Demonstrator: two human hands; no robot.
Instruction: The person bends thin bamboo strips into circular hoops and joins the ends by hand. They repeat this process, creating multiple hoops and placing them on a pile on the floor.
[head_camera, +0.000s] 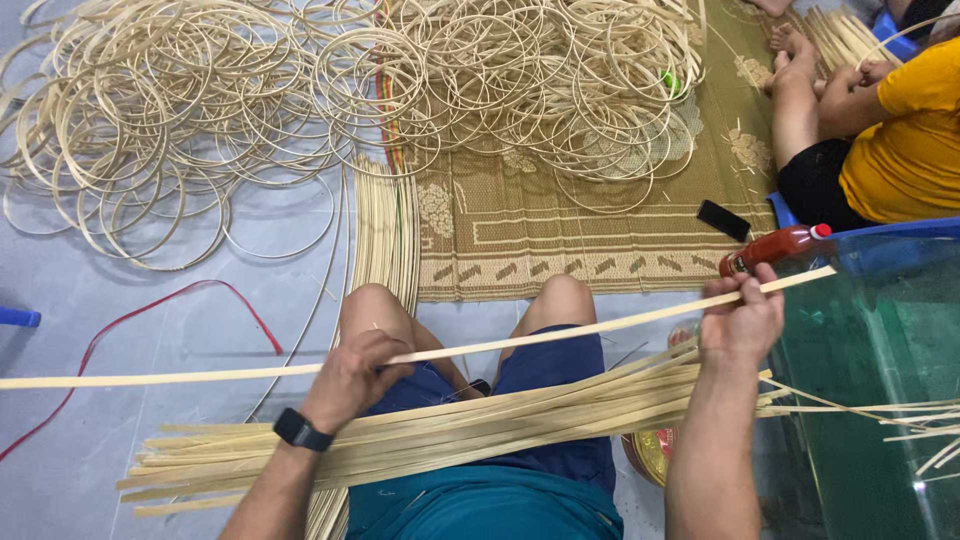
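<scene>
Left hand (352, 375) closed around long bamboo strip (560, 333), grip approx mid-length, above left knee. Right hand (741, 318) closed on same strip nr its right end, fingers pinching, held higher; strip runs slanted from lower left frame edge up to right, past the hand. Black wristband (301, 430) on left wrist. Bundle of bamboo strips (420, 435) lying across lap under both forearms, ends fanned at left & right. Blue shorts (555, 400), teal shirt at bottom.

Floor in front: big heap of bamboo hoops (330, 85) spread over grey floor & woven mat (560, 235). More straight strips (385, 225) lying along mat's left edge. Red cord (150, 310) on floor at left. Black phone (723, 220) on mat. Red sauce bottle (775, 246) just beside blue-rimmed glass tabletop (880, 380) at right. Another person in yellow shirt (910, 130) seated top right, hands well apart from the strip.
</scene>
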